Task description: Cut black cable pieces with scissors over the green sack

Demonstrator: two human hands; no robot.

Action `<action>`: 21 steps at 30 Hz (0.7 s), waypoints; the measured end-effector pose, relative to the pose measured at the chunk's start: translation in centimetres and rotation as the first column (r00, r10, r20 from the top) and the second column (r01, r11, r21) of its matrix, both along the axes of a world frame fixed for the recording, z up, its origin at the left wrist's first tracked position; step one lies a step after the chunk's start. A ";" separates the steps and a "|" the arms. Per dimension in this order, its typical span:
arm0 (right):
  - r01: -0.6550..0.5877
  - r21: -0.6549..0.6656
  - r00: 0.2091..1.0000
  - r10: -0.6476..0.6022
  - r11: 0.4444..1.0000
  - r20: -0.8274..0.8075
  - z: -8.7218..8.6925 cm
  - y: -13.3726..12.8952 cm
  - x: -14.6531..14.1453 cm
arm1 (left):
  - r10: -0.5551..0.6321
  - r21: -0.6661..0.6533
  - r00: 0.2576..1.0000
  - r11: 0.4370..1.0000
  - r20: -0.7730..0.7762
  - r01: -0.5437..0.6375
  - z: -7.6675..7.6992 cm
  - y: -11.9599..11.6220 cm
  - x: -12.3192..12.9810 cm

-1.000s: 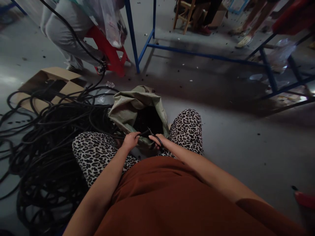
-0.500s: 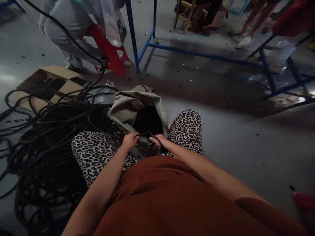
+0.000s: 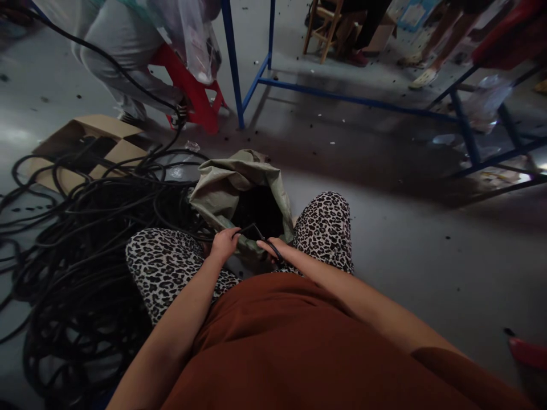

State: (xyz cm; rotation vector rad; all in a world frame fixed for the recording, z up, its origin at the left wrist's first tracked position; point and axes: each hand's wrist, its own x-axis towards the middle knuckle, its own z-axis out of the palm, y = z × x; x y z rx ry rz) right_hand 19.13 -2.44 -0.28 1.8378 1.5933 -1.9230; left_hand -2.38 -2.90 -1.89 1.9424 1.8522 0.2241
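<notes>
My left hand is closed on a black rubber cord, whose end points right over the mouth of a grey-green sack. In my right hand is a pair of scissors with black handles. Their blades point up and left, close to the cord's end; whether they touch it I cannot tell. The sack stands between my knees, and dark contents show inside. A large tangle of black cord lies on the floor to my left.
An open cardboard box sits behind the cord pile. Ahead are a red stool with a seated person and a blue metal frame. Other people's legs show farther back. A red object lies at the lower right.
The scissors have turned so their blades point more steeply upward. My left hand has barely moved. The whole view has shifted slightly.
</notes>
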 end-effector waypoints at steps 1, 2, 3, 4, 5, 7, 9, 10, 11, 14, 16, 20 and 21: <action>-0.012 -0.002 1.000 0.012 1.000 -0.012 0.0 0.0 0.0 | 0.003 0.002 1.000 1.000 0.006 -0.003 0.0 0.0 0.0; -0.019 -0.003 1.000 0.019 1.000 -0.023 -0.1 -0.1 -0.1 | 0.003 0.001 1.000 1.000 0.010 -0.003 0.0 0.0 0.1; -0.020 -0.002 0.999 0.020 1.000 -0.029 0.0 0.0 -0.1 | 0.000 -0.002 1.000 1.000 0.011 0.000 0.0 0.0 0.1; -0.019 0.000 0.999 0.019 1.000 -0.031 0.0 0.0 -0.1 | -0.003 -0.006 1.000 1.000 0.012 0.003 -0.1 0.0 0.1; -0.017 0.002 0.999 0.017 1.000 -0.029 0.1 0.0 -0.2 | -0.008 -0.009 1.000 1.000 0.014 0.008 -0.1 0.0 0.2; -0.020 0.012 0.999 0.021 1.000 -0.027 0.2 0.1 -0.2 | -0.017 -0.007 1.000 1.000 0.025 0.017 -0.4 -0.1 0.2; -0.035 0.021 0.999 0.036 0.999 -0.035 0.3 0.2 -0.3 | -0.029 0.003 0.998 1.000 0.047 0.029 -0.6 -0.2 0.3; -0.038 0.023 0.998 0.039 0.999 -0.039 0.2 0.2 -0.3 | -0.039 0.007 0.997 0.999 0.061 0.038 -0.7 -0.2 0.4; -0.035 0.024 0.999 0.036 0.999 -0.040 0.1 0.2 -0.3 | -0.049 0.008 0.996 0.999 0.074 0.048 -0.8 -0.2 0.4; -0.004 0.020 0.999 0.005 1.000 -0.049 -0.5 0.2 -0.3 | -0.063 0.000 0.993 0.998 0.101 0.064 -1.1 -0.3 0.5; 0.009 0.017 0.998 -0.008 1.000 -0.059 -0.9 0.1 -0.3 | -0.058 -0.006 0.992 0.998 0.111 0.059 -1.3 -0.2 0.5; 0.030 0.018 0.998 -0.029 0.999 -0.060 -1.0 0.1 -0.3 | -0.059 -0.011 0.990 0.998 0.125 0.061 -1.4 -0.2 0.5; 0.033 0.015 0.998 -0.032 0.999 -0.054 -0.9 0.2 -0.3 | -0.063 -0.016 0.989 0.998 0.130 0.066 -1.4 -0.2 0.5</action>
